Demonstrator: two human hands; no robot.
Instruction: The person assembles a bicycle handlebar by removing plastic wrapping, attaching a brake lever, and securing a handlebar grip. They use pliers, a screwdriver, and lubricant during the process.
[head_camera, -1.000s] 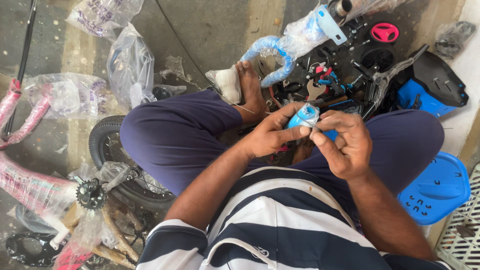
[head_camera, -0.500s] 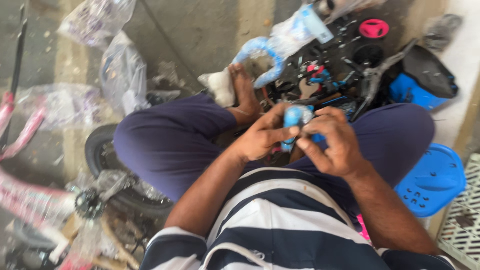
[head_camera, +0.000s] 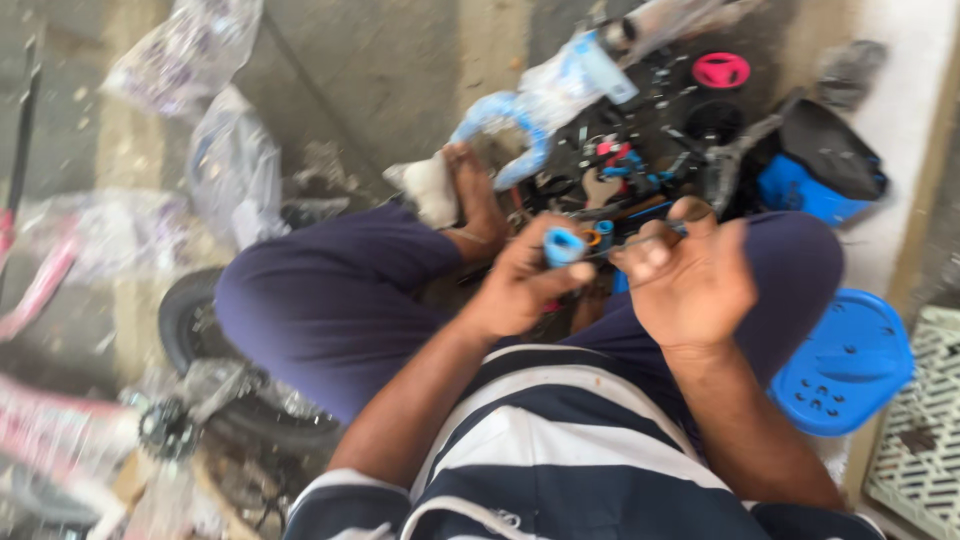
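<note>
Between both hands, small blue part (head_camera: 563, 245), left hand (head_camera: 520, 285) fingers pinching it, right hand (head_camera: 690, 280) beside.

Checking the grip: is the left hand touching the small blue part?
Touching. The head view shows the left hand with fingers wrapped around the small blue part.

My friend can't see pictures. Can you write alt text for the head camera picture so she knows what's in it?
A seated person's left hand holds a small blue part while the right hand pinches a thin dark piece beside it. Around their crossed legs lie a tyre, plastic-wrapped parts and a blue seat.
</note>
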